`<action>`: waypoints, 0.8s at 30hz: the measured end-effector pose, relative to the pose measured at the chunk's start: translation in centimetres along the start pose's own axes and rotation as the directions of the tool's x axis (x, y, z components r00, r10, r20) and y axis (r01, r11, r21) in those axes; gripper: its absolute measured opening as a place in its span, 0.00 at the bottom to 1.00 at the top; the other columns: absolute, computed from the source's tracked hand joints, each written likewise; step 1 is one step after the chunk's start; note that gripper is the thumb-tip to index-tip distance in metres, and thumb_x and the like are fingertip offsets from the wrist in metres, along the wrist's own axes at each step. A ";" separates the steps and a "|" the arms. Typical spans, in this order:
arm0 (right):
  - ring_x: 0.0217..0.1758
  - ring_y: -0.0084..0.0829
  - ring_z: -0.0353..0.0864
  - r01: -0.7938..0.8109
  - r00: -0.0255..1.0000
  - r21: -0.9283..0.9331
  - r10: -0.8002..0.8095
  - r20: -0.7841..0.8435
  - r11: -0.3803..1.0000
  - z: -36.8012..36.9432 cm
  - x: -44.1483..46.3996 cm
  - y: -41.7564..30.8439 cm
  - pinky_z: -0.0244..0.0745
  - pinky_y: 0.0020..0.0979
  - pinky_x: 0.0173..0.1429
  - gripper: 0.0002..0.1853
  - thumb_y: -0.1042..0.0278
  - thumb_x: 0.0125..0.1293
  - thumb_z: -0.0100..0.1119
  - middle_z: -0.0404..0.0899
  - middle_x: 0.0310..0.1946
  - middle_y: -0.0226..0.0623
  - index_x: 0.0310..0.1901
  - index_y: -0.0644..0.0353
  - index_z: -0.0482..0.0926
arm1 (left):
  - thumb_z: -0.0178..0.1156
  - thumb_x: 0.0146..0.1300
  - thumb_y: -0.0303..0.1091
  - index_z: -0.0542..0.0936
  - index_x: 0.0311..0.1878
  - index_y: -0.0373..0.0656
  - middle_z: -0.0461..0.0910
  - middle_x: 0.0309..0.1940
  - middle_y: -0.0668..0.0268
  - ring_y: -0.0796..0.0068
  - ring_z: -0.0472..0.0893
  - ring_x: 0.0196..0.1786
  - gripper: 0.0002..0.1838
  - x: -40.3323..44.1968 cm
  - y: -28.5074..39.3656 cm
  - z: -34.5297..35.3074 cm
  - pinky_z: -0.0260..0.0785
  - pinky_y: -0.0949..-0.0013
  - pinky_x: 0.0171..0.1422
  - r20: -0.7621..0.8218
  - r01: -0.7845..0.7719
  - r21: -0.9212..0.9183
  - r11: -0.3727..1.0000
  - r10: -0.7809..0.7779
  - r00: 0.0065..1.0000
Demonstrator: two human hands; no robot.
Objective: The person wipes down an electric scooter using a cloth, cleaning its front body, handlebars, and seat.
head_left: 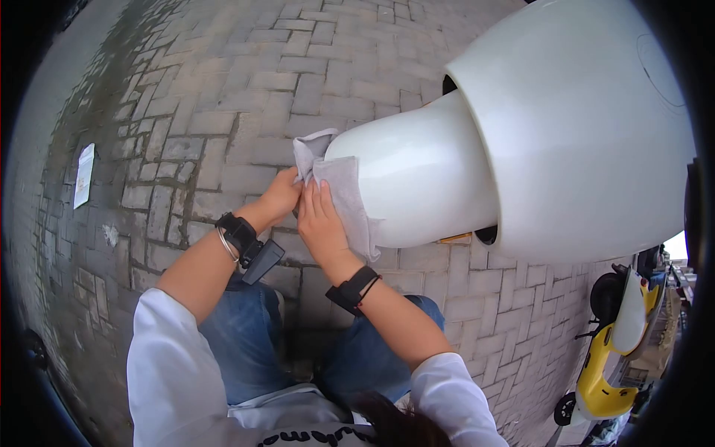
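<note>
A light grey cloth (344,195) is draped over the rounded end of a glossy white mudguard-like part (417,175). My left hand (281,195) is closed on the cloth's bunched edge, its fingertips partly hidden by the cloth. Beside it, my right hand (325,227) lies on the cloth with fingers stretched out, against the end of the white part. One corner of the cloth sticks up above my hands, and its lower edge hangs down past the part.
The white part runs into a large white rounded shell (566,127) at the right. Grey paving bricks (261,97) cover the ground. A sheet of paper (84,176) lies at far left. A yellow and white scooter (611,357) stands at lower right. My knees (246,335) are bent below my hands.
</note>
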State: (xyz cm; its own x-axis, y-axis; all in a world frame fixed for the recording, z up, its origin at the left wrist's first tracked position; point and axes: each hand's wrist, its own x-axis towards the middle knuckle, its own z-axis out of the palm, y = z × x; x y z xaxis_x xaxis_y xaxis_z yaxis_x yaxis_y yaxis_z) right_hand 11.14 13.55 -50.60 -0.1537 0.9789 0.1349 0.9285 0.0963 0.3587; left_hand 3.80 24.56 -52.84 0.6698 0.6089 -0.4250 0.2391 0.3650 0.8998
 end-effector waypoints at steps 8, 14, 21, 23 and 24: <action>0.63 0.41 0.60 -0.120 0.952 0.747 0.290 -0.102 0.654 0.7 -0.6 -2.4 0.52 0.37 0.67 0.22 0.70 0.53 0.46 0.62 0.58 0.49 0.51 0.70 0.68 | 0.41 0.46 0.10 0.74 0.47 0.33 0.77 0.40 0.61 0.72 0.74 0.40 0.23 -1.0 2.6 -1.2 0.67 0.71 0.45 -0.146 0.098 0.423 0.901 -0.039 0.989; 0.64 0.41 0.59 -0.172 0.904 0.529 0.347 -0.251 0.831 3.8 0.8 -2.7 0.52 0.36 0.67 0.23 0.72 0.55 0.45 0.62 0.57 0.47 0.55 0.64 0.65 | 0.41 0.44 0.10 0.76 0.43 0.32 0.78 0.33 0.58 0.70 0.77 0.34 0.22 1.0 1.0 -1.5 0.70 0.69 0.39 -0.196 -0.467 0.506 0.725 0.625 0.756; 0.61 0.41 0.62 -0.178 0.978 0.962 -0.072 0.196 0.209 5.2 -1.1 -4.8 0.54 0.34 0.66 0.23 0.72 0.57 0.43 0.65 0.54 0.46 0.57 0.57 0.63 | 0.45 0.47 0.15 0.78 0.37 0.31 0.78 0.33 0.54 0.64 0.78 0.34 0.15 0.0 -3.1 -5.3 0.70 0.67 0.35 -0.025 0.178 0.841 0.511 -0.292 0.956; 0.60 0.43 0.64 -0.111 0.984 0.938 -0.095 0.149 0.328 6.1 -1.7 -7.0 0.56 0.35 0.66 0.23 0.73 0.55 0.44 0.66 0.54 0.47 0.56 0.57 0.64 | 0.46 0.44 0.13 0.78 0.35 0.30 0.79 0.29 0.55 0.70 0.77 0.30 0.15 -0.6 -2.9 -5.9 0.70 0.68 0.29 -0.068 0.192 0.954 0.231 -0.455 0.888; 0.58 0.45 0.65 -0.049 0.986 0.896 -0.120 0.113 0.441 5.6 -1.4 -7.1 0.57 0.36 0.65 0.23 0.74 0.54 0.45 0.66 0.54 0.47 0.55 0.56 0.66 | 0.46 0.43 0.13 0.78 0.34 0.29 0.79 0.27 0.55 0.70 0.77 0.30 0.15 -0.6 -2.8 -6.4 0.69 0.67 0.28 -0.074 0.198 0.942 0.269 -0.411 0.909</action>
State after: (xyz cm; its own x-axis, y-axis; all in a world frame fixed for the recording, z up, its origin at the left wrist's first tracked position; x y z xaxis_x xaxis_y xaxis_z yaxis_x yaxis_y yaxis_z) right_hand 6.63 12.51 -58.46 -0.2245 0.9744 -0.0139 0.7201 0.1562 -0.6761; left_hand -1.72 27.69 -55.75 0.4587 0.4554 -0.7631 0.8597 -0.4446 0.2514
